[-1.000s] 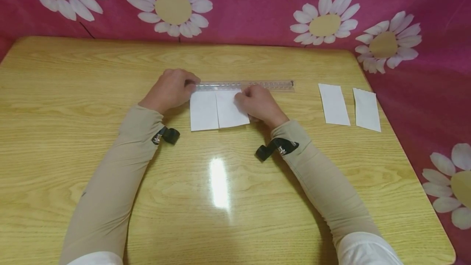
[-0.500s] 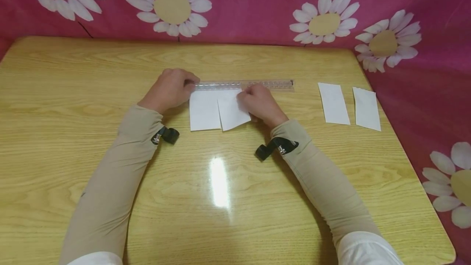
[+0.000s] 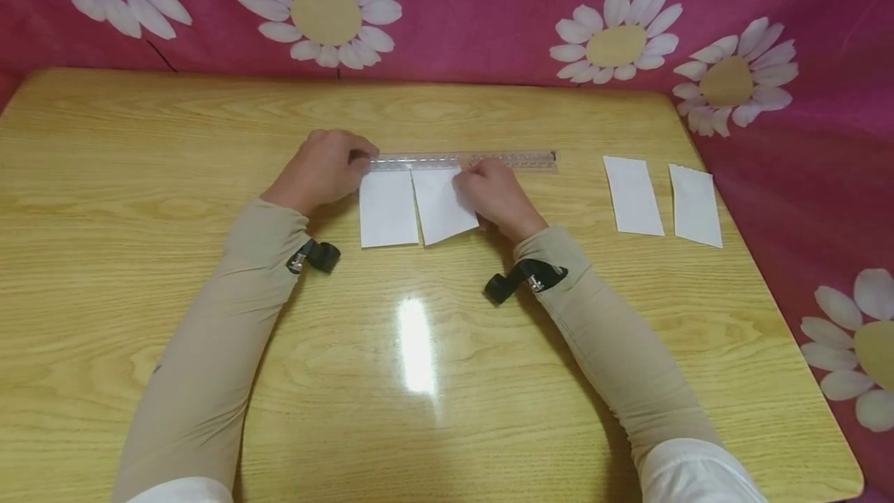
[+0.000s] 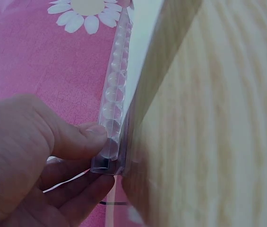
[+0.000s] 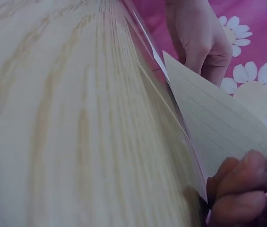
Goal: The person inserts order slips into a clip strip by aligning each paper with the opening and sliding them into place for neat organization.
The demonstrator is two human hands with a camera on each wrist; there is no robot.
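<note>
A clear plastic ruler [image 3: 513,161] with a row of round holes or circles along it lies crosswise on the table. My left hand [image 3: 321,167] grips its left end, the thumb on top and the fingers at its edge and underside in the left wrist view. Just below the ruler lies a white paper piece [image 3: 388,209]. To its right, my right hand [image 3: 494,194] pinches a second paper piece [image 3: 443,206] by its right side. That sheet is tilted, and in the right wrist view its lined face [image 5: 209,113] rises off the table.
Two more white paper strips, one [image 3: 634,196] beside the other [image 3: 696,206], lie near the right edge of the wooden table [image 3: 349,394]. A pink cloth [image 3: 475,14] with daisies hangs behind and to the right.
The right paper piece has turned in my right hand and shifted slightly right. A narrow gap now shows between it and the left piece, where they met or overlapped before. My left hand stays put.
</note>
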